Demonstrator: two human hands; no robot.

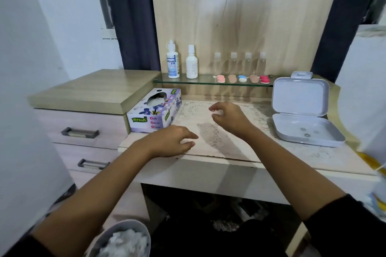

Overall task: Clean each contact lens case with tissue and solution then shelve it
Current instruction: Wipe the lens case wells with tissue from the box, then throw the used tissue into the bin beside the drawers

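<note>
Lens cases (242, 78) on glass shelf (204, 80), before bottles (233, 62)

Left hand (173, 142), right hand (229, 120) at desk (229, 149), lens cases (242, 78) on shelf (205, 80)

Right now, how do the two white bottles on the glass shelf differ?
The left bottle carries a blue-printed label; the right bottle looks plain white. The left bottle's tip stands higher than the right bottle's. Both are white, upright and capped on the glass shelf.
</note>
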